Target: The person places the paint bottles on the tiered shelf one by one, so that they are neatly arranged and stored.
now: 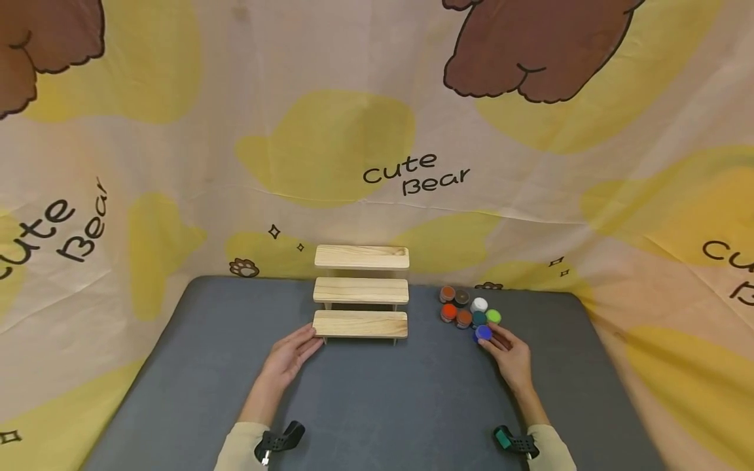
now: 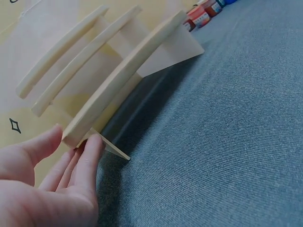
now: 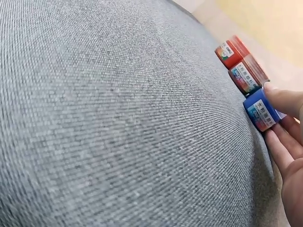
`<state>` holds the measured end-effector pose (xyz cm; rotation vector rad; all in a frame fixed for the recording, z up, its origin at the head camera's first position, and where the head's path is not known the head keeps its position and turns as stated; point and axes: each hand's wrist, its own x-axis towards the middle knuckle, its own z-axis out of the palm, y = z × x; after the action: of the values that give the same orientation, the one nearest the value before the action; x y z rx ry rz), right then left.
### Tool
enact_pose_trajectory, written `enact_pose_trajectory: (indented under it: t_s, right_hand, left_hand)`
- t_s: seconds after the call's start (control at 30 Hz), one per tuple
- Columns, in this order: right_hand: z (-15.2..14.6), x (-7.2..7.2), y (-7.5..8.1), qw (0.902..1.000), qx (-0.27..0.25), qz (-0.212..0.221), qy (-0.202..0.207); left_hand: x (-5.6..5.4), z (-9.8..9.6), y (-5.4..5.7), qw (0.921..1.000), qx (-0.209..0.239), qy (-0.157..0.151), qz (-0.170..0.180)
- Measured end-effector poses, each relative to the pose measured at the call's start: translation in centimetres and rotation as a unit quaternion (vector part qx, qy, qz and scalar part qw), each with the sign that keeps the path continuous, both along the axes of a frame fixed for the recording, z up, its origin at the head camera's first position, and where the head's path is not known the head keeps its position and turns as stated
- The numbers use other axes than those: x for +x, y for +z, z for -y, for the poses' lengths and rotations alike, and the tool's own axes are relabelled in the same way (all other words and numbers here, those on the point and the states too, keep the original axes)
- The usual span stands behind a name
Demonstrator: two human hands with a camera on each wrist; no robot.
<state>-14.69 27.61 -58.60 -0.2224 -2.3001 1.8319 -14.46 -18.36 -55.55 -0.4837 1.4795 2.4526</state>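
A three-tier wooden display stand (image 1: 360,324) stands at the far side of the table. My left hand (image 1: 290,356) holds the left end of its lowest shelf. In the left wrist view, the thumb is at the shelf's end (image 2: 73,135) and the fingers reach beneath it, partly hidden. To the right, my right hand (image 1: 511,360) pinches a blue paint jar (image 1: 483,333) between thumb and fingers. The right wrist view shows this blue jar (image 3: 261,111) upright, its printed label facing the camera, beside a brown-red jar (image 3: 246,77) and a red jar (image 3: 231,52).
Several more paint jars cluster right of the stand, among them a white one (image 1: 480,305), a green one (image 1: 493,316), a teal one (image 1: 480,318) and a dark brown one (image 1: 461,298). Behind the grey cloth-covered table (image 1: 406,405) hangs a bear-patterned curtain (image 1: 330,150).
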Motion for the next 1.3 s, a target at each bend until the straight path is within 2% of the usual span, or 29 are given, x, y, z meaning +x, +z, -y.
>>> enact_pose_trajectory:
  t_s: [0.27, 0.47, 0.6, 0.8, 0.93, 1.1, 1.2, 1.3]
  right_hand:
    - [0.1, 0.2, 0.0, 0.9997, 0.023, 0.002, -0.004]
    - [0.2, -0.1, -0.2, 0.9989, 0.045, 0.005, -0.016]
    - [0.4, -0.1, -0.1, 0.9981, 0.057, 0.002, -0.023]
    - [0.6, 0.0, 0.4, 0.9979, 0.034, -0.022, -0.051]
    - [0.6, -0.1, 1.1, 0.9977, 0.027, -0.038, -0.051]
    - [0.6, -0.2, 1.8, 0.9980, 0.014, -0.041, -0.046]
    - [0.6, -0.3, 2.2, 0.9978, 0.012, -0.049, -0.044]
    - [0.6, -0.4, 2.7, 0.9974, 0.007, -0.059, -0.039]
  left_hand:
    - [-0.4, -0.3, 0.3, 0.9998, -0.020, 0.007, 0.001]
    - [-0.8, -0.4, 0.2, 0.9980, -0.059, 0.020, 0.005]
    - [-1.0, -0.5, 0.1, 0.9975, -0.064, 0.030, 0.008]
    - [-1.0, -0.6, -0.2, 0.9977, -0.035, 0.055, 0.016]
    - [-1.1, -0.6, -0.6, 0.9977, -0.008, 0.065, 0.015]
    - [-1.2, -0.4, -1.0, 0.9985, 0.018, 0.048, 0.016]
    - [-1.1, -0.3, -1.0, 0.9989, 0.017, 0.041, 0.016]
    - [-1.0, -0.3, -0.9, 0.9985, 0.021, 0.045, 0.021]
